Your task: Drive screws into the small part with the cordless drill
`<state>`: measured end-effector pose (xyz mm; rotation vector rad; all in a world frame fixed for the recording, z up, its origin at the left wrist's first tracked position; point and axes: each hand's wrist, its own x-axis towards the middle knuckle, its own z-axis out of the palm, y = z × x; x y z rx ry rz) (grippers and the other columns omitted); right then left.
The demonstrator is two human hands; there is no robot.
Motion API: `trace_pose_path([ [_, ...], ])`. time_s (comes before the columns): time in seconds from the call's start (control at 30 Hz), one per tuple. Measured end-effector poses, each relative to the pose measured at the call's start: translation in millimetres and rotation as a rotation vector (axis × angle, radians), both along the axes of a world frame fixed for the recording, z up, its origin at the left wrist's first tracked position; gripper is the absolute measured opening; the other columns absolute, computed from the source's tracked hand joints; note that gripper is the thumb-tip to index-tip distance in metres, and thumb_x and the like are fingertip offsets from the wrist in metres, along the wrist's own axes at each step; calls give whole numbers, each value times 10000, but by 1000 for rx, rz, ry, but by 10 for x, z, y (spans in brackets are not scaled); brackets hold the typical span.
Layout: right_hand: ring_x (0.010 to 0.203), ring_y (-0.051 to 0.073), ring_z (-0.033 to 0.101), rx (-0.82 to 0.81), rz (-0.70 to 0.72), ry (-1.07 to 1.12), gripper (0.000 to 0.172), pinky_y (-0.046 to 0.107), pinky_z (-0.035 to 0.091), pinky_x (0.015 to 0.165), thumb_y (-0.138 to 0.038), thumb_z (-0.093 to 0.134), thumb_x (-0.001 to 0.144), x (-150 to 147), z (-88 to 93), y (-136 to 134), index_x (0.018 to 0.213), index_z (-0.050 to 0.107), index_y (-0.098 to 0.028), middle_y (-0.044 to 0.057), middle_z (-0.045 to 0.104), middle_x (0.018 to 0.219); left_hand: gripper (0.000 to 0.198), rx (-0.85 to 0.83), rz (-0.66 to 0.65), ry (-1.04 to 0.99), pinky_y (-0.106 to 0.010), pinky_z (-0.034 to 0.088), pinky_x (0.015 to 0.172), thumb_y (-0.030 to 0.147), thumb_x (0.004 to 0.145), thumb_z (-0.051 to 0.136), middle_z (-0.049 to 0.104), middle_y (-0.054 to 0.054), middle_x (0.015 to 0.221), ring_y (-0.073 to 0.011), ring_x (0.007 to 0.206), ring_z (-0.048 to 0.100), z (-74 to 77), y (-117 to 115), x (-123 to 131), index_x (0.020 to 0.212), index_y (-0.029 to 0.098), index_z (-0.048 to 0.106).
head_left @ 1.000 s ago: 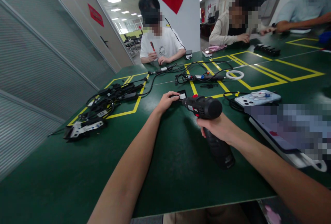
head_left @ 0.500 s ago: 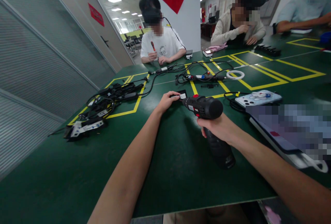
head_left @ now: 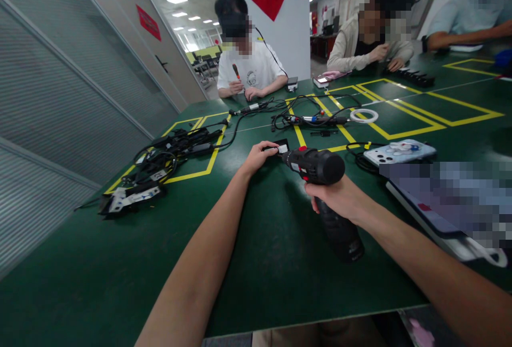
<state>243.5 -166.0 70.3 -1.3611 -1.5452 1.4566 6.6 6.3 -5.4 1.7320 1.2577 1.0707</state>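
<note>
One drilling step seems under way, right hand [head_left: 338, 197] wrapped round a power drill [head_left: 318, 166], left hand [head_left: 258, 157] pinching a black-and-white piece [head_left: 282, 149] just ahead on the table [head_left: 272, 283], steady aim needed next

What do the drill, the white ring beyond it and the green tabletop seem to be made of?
Drill in the right hand: probably black plastic, mostly matte, judging by its dull molded casing. White ring: perhaps plastic or rubber; its smooth, even color leaves that open. Green tabletop: smooth, slightly glossy coating or laminate, as its soft reflections suggest; the core doesn't show.
</note>
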Motion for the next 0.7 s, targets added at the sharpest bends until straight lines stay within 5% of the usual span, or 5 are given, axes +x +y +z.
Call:
trace_pose_path([
  [0.7,465,148,564,17,18,-7,68,247,404,461,-237,558,722,9,-4,3,691,569,-177,21,600,508,314,31,-25,9,-360,418,904,377,696,655,674,-43,966,-200,906,583,-24,17,-19,950,197,696],
])
